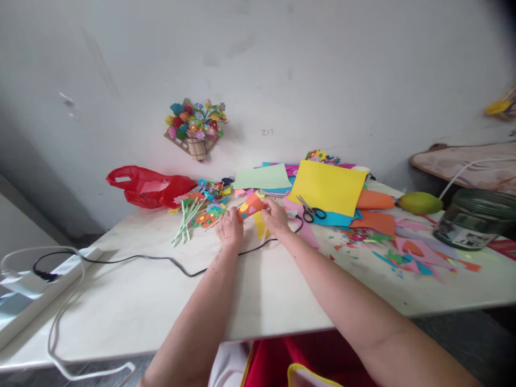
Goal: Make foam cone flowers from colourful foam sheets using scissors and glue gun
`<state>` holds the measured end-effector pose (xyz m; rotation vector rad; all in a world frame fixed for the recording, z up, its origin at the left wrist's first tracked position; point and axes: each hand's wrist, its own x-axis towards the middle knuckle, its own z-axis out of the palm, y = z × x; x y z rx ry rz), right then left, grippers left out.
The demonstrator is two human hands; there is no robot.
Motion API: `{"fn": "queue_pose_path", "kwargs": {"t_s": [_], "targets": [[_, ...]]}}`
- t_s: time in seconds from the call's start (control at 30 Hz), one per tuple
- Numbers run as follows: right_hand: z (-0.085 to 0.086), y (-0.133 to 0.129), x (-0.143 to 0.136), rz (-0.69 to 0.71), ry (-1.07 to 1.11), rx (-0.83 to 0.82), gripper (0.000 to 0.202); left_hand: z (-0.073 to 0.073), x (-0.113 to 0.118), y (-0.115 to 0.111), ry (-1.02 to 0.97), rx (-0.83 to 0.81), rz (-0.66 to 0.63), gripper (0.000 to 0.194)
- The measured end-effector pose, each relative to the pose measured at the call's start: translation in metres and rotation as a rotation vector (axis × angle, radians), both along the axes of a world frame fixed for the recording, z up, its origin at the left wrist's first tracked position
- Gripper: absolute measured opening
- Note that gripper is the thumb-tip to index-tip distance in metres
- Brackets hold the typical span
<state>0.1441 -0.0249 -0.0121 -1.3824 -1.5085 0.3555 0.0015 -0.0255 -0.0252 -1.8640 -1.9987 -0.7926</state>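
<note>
- The left grip [229, 228] has its fingers closed on the left end of an orange piece [250, 207].
- The right grip [274, 216] pinches the same piece at its right end, fingers closed on it.
- The orange piece, with lighter heart-like shapes on its face, is between the two hands, above the middle of the desk [161, 306].
- Just to the near side of the piece, a yellow strip [260, 227] shows between the hands.
- Left of the left hand lie foam flowers [205, 219] and a loose bunch of pale green sticks [186, 221]; farther left and far is a red bag [151, 187].
- Right of the right hand, black-handled scissors [309, 210] lie at the near edge of a yellow sheet [330, 185], blades over it.
- A pale green sheet [262, 177] lies on the far side of the hands.
- Scraps [423, 257] are strewn to the right, with a jar [470, 223] and a yellow-green fruit [421, 203] beyond them.
- A black cable [169, 259] runs from the power strip [70, 269] at the left, passing beneath the arms.
- A bouquet [196, 129] hangs on the wall [322, 80], far and left.
</note>
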Motion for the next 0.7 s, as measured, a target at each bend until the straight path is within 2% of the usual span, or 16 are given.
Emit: {"fn": "queue_pose_path", "kwargs": {"t_s": [0.2, 0.3, 0.47, 0.57, 0.7], "targets": [[-0.003, 0.007, 0.005, 0.030, 0.167, -0.006, 0.012, -0.003, -0.002, 0.004, -0.040, 0.036, -0.068, 0.034], [-0.005, 0.012, 0.009, 0.042, 0.349, -0.031, 0.008, -0.003, -0.002, 0.005, -0.064, 0.077, -0.133, 0.039], [-0.004, 0.013, 0.013, 0.134, 0.645, -0.079, 0.010, -0.002, -0.004, 0.006, -0.041, 0.128, -0.227, 0.035], [0.001, 0.012, 0.014, 0.169, 0.741, -0.081, 0.018, -0.003, -0.005, 0.008, -0.078, 0.129, -0.232, 0.034], [0.003, 0.015, 0.022, 0.091, 0.821, -0.029, 0.017, -0.005, -0.007, 0.011, -0.150, 0.094, -0.169, 0.034]]}}
